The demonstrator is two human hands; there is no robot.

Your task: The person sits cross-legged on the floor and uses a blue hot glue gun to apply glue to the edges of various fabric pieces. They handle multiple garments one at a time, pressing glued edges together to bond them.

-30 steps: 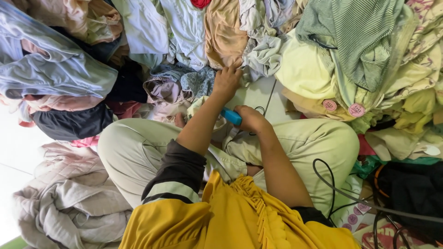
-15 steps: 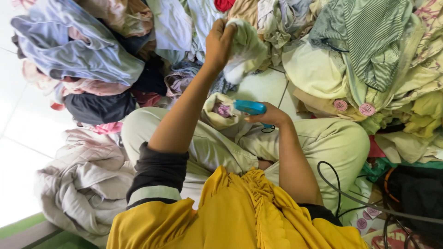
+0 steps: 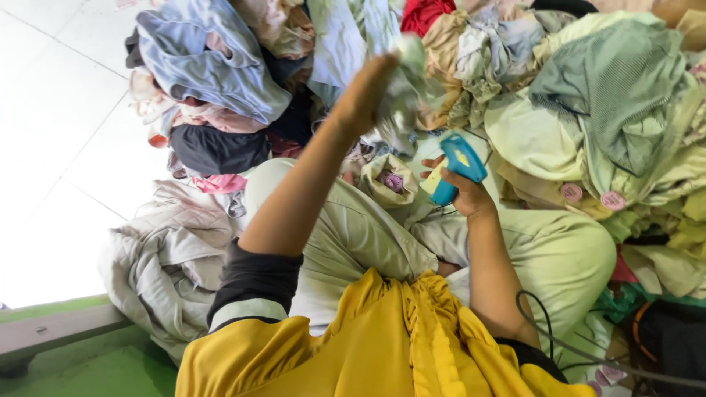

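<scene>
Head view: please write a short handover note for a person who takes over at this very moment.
Left hand: raised, grip closed on a pale crumpled cloth piece, blurred by motion.
Right hand: grip closed on a blue and yellow handheld plastic tool, over the lap.
Mixed heap of clothes lies ahead and to both sides; grey garments lie on the white tiled floor.
Done: one piece picked from the heap.
Left: it looks like most of the heap.
</scene>
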